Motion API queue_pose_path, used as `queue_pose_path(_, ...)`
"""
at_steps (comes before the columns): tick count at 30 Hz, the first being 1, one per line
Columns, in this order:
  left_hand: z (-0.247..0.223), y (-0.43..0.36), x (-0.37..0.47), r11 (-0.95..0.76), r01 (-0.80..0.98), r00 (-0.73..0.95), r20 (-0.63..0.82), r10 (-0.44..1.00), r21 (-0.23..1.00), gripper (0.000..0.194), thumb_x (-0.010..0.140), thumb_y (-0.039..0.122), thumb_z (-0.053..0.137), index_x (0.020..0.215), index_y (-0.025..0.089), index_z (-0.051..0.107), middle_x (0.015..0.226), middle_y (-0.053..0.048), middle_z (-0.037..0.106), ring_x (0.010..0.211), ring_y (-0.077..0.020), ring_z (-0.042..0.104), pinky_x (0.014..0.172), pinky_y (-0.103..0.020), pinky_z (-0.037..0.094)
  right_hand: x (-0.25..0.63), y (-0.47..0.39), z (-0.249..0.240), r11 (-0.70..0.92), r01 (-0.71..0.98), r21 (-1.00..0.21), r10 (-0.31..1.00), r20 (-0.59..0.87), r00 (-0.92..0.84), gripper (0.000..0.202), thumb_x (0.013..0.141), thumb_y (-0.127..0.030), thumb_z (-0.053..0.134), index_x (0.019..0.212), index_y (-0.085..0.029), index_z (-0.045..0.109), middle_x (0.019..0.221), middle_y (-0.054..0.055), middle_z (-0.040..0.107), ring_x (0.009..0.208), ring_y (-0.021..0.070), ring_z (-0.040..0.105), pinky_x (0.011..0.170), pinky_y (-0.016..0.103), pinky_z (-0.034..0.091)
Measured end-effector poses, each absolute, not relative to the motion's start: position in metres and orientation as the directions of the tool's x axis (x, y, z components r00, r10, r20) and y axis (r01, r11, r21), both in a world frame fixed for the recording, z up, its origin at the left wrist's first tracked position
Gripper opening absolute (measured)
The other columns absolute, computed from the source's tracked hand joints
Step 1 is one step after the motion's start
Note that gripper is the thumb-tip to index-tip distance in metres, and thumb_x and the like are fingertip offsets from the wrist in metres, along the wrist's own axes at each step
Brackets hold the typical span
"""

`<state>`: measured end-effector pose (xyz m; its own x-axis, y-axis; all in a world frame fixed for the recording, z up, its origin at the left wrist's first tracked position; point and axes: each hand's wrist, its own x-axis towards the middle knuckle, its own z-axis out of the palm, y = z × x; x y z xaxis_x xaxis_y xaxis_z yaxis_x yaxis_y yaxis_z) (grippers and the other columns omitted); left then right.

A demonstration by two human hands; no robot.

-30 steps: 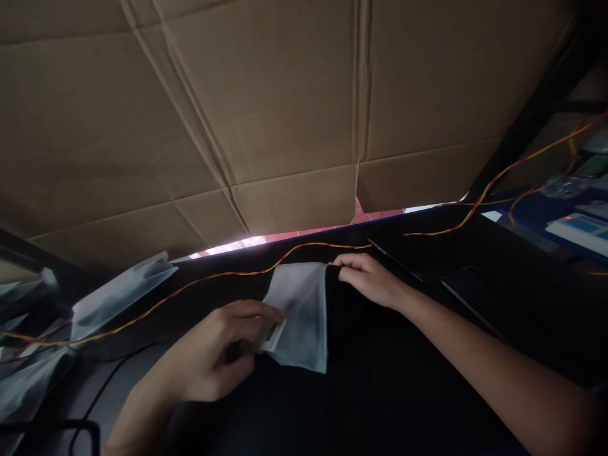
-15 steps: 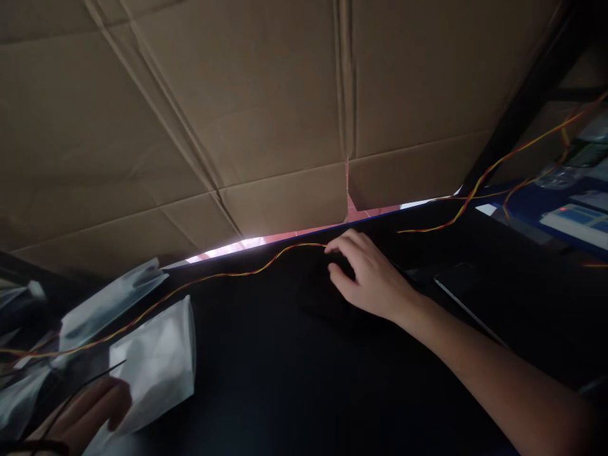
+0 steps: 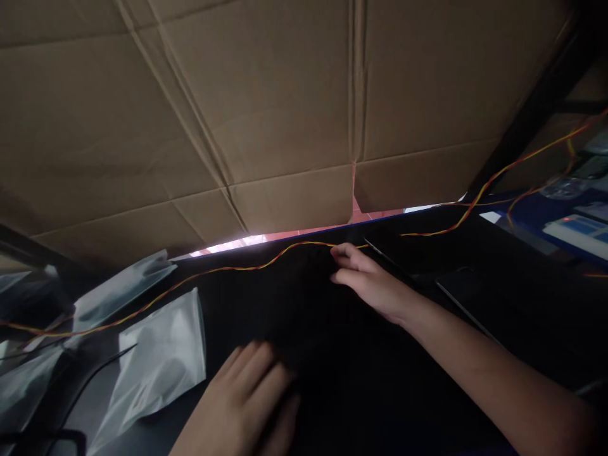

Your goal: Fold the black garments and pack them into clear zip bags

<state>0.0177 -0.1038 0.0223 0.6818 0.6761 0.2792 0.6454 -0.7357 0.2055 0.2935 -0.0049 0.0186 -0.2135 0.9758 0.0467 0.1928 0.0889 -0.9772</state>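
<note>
My left hand (image 3: 242, 399), a little blurred, is over the black surface at the lower middle. Its fingers bend loosely, thumb apart, and I see nothing in it. My right hand (image 3: 363, 278) is farther forward, by the twisted red-and-yellow wire (image 3: 256, 268). Thumb and half-bent fingers are apart there, with only darkness between them; whether they touch the wire I cannot tell. Just behind that hand lies a flat dark slab (image 3: 392, 248), perhaps a phone. A second thin dark slab (image 3: 460, 291) lies to the right, near the forearm.
Translucent plastic bags (image 3: 164, 354) are at the left, with a thin black cable (image 3: 90, 380) beside them. Creased cardboard (image 3: 285, 114) stands along the back edge. At the far right, a white-and-blue box (image 3: 579, 233) sits on a blue surface. The wire runs across the black tabletop (image 3: 332, 392).
My left hand has moved right, away from the plastic bag, to the lower middle. My right hand has shifted slightly and its fingers have drawn nearer the thumb. The slab behind it now shows.
</note>
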Motion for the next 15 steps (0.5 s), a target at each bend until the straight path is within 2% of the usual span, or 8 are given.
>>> queue_pose_path(3,0.034,-0.061,0.041,-0.703,0.650,0.714,0.085,0.695,0.288,0.011,0.105,0.025,0.055,0.103,0.025,0.065,0.100,-0.005,0.069,0.085,-0.0235,0.066,0.078,-0.038,0.056,0.298,0.002,0.008,0.236,0.413,-0.880,0.971,0.235,-0.054,0.053,0.085,-0.005,0.055,0.134,-0.024,0.052,0.142,0.015,0.062,0.133,0.0296,0.063,0.113,0.052,0.052)
queue_pose_path(5,0.038,-0.036,0.043,-0.707,0.617,0.758,-0.021,0.651,0.345,0.010,0.104,0.025,0.056,0.099,0.025,0.065,0.098,-0.003,0.067,0.087,-0.0226,0.065,0.078,-0.036,0.053,0.299,0.001,0.007,0.353,0.475,-0.806,0.926,0.375,-0.052,0.049,0.087,-0.003,0.054,0.130,-0.026,0.058,0.146,0.014,0.055,0.144,0.0301,0.052,0.124,0.054,0.040)
queue_pose_path(7,0.039,-0.018,0.038,-0.689,0.570,0.793,-0.080,0.604,0.447,0.012,0.104,0.026,0.056,0.095,0.024,0.064,0.097,-0.003,0.066,0.089,-0.0214,0.064,0.079,-0.033,0.050,0.298,-0.004,0.011,0.492,0.509,-0.706,0.866,0.457,-0.202,0.034,0.096,-0.014,0.060,0.126,-0.028,0.064,0.140,0.011,0.058,0.141,0.0296,0.053,0.123,0.053,0.041)
queue_pose_path(9,0.036,-0.006,0.030,-0.648,0.532,0.812,-0.112,0.572,0.546,0.019,0.106,0.031,0.056,0.090,0.023,0.063,0.094,-0.003,0.065,0.087,-0.0201,0.062,0.078,-0.032,0.049,0.296,-0.011,0.016,0.573,0.520,-0.634,0.818,0.407,-0.406,0.032,0.095,-0.032,0.075,0.126,-0.030,0.067,0.141,0.010,0.060,0.136,0.0316,0.056,0.117,0.053,0.047)
queue_pose_path(10,0.034,-0.001,0.025,-0.624,0.521,0.815,-0.123,0.566,0.582,0.026,0.107,0.034,0.055,0.085,0.022,0.062,0.090,-0.003,0.065,0.084,-0.0191,0.061,0.076,-0.031,0.048,0.295,-0.013,0.017,0.580,0.524,-0.624,0.805,0.341,-0.485,0.036,0.091,-0.036,0.081,0.125,-0.030,0.069,0.141,0.009,0.061,0.134,0.0323,0.058,0.114,0.053,0.049)
queue_pose_path(11,0.033,0.004,0.019,-0.601,0.514,0.816,-0.133,0.562,0.612,0.033,0.109,0.037,0.053,0.080,0.022,0.059,0.086,-0.002,0.063,0.079,-0.0177,0.060,0.073,-0.030,0.047,0.294,-0.014,0.018,0.577,0.528,-0.623,0.795,0.278,-0.539,0.033,0.089,-0.032,0.083,0.120,-0.030,0.072,0.139,0.008,0.064,0.130,0.0318,0.060,0.111,0.052,0.050)
queue_pose_path(13,0.030,0.012,0.004,-0.556,0.506,0.816,-0.156,0.557,0.659,0.046,0.111,0.046,0.048,0.072,0.021,0.051,0.076,0.000,0.059,0.069,-0.0148,0.056,0.066,-0.027,0.045,0.297,-0.012,0.019,0.546,0.503,-0.670,0.792,0.216,-0.571,0.025,0.087,-0.013,0.073,0.108,-0.027,0.074,0.127,0.005,0.070,0.118,0.0266,0.066,0.105,0.046,0.053)
queue_pose_path(15,0.029,0.019,-0.011,-0.502,0.504,0.811,-0.184,0.555,0.703,0.056,0.111,0.055,0.044,0.067,0.020,0.048,0.069,0.001,0.055,0.063,-0.0128,0.053,0.060,-0.026,0.043,0.303,-0.004,0.019,0.445,0.428,-0.787,0.832,0.186,-0.523,0.035,0.083,-0.001,0.059,0.104,-0.026,0.073,0.115,0.003,0.074,0.108,0.0213,0.071,0.098,0.038,0.055)
